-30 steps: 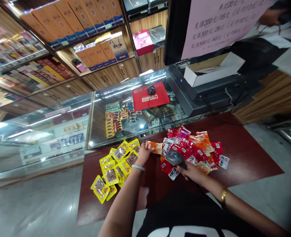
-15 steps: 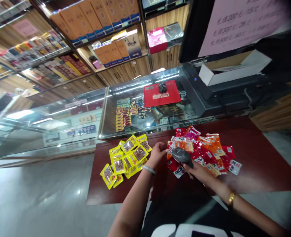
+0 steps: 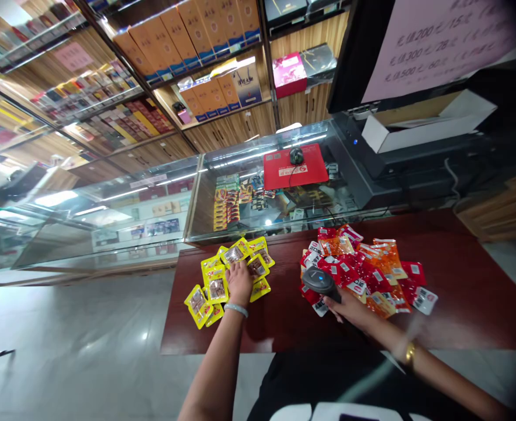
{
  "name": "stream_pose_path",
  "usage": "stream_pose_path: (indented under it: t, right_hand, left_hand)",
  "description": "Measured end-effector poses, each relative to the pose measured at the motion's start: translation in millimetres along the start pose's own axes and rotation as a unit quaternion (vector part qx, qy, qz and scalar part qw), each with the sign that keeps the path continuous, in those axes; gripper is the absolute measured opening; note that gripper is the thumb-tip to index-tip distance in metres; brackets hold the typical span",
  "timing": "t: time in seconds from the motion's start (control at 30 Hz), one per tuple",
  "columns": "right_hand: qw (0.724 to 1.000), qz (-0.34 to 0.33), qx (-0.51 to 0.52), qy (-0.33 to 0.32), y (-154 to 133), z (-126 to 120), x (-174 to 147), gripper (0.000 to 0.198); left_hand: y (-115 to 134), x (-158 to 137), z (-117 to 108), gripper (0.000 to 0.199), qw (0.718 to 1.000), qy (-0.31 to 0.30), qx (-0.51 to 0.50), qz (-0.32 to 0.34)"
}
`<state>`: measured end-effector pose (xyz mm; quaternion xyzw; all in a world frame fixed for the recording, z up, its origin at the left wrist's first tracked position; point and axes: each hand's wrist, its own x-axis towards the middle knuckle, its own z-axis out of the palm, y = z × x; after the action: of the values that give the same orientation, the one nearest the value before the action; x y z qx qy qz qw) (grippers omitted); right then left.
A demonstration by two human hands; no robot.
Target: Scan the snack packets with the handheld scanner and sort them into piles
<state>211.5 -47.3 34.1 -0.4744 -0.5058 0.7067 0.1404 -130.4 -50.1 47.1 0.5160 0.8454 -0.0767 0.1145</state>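
Observation:
Yellow-edged snack packets (image 3: 217, 287) with clear windows lie in a loose pile on the left of the dark red tabletop (image 3: 279, 310). Over the middle of this pile is my left hand (image 3: 239, 285), palm down, fingers extended onto the packets and hiding some of them. My right hand (image 3: 343, 307) is wrapped around the handle of a dark handheld barcode scanner (image 3: 319, 280). The scanner's head is above the left edge of a second pile, made of red and orange snack packets (image 3: 374, 278).
Behind the tabletop stands a glass display counter (image 3: 240, 225) with a red mouse pad (image 3: 279, 169) and a computer mouse (image 3: 296, 155) on it. At right are a monitor (image 3: 349, 64) and an open white box (image 3: 389, 137). Stocked shelves line the back.
My left hand has moved left, from beside the red packets onto the yellow pile. My right hand keeps the scanner over nearly the same spot. The view has shifted slightly.

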Motion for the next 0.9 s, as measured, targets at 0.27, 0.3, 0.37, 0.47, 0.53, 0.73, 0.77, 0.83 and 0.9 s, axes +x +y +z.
stream_pose_path:
  t: [0.27, 0.3, 0.37, 0.47, 0.53, 0.73, 0.77, 0.83, 0.9]
  right_hand:
    - [1.0, -0.007, 0.014, 0.009, -8.8, 2.4, -5.2, 0.061]
    - [1.0, -0.006, 0.014, 0.011, -9.3, 2.6, -4.7, 0.063]
    - [1.0, -0.006, 0.02, 0.014, -10.6, 2.5, -3.6, 0.064]
    - [0.999, -0.011, 0.038, 0.019, -11.6, 0.2, -2.3, 0.064]
    - [0.999, -0.017, 0.042, 0.027, -10.5, -2.1, -2.0, 0.063]
    - [0.999, -0.023, 0.042, 0.022, -1.7, -5.5, -0.9, 0.06]
    - [0.999, -0.019, 0.04, 0.022, -0.7, -5.3, -0.4, 0.06]
    - [0.999, -0.011, 0.035, 0.026, 0.4, -4.7, 0.7, 0.061]
    - [0.999, -0.002, 0.029, 0.028, 0.9, -4.6, 1.6, 0.063]
  left_hand:
    - [35.2, -2.3, 1.3, 0.029, 0.994, -0.05, -0.098, 0.018]
    - [43.8, -2.2, 3.9, 0.03, 0.99, -0.062, -0.128, 0.013]
    - [59.4, -2.1, 10.4, 0.032, 0.981, -0.075, -0.18, 0.006]
    - [73.6, -1.3, 19.7, 0.027, 0.973, -0.089, -0.213, 0.014]
    - [79.3, -0.3, 24.1, 0.023, 0.971, -0.099, -0.216, 0.017]
    - [116.4, -1.1, 31.7, 0.029, 0.887, -0.185, -0.415, 0.086]
    - [122.2, 0.0, 32.3, 0.032, 0.855, -0.2, -0.465, 0.111]
    - [124.2, 5.4, 31.4, 0.04, 0.85, -0.17, -0.484, 0.123]
    - [110.9, 14.6, 27.6, 0.046, 0.918, -0.081, -0.383, 0.064]
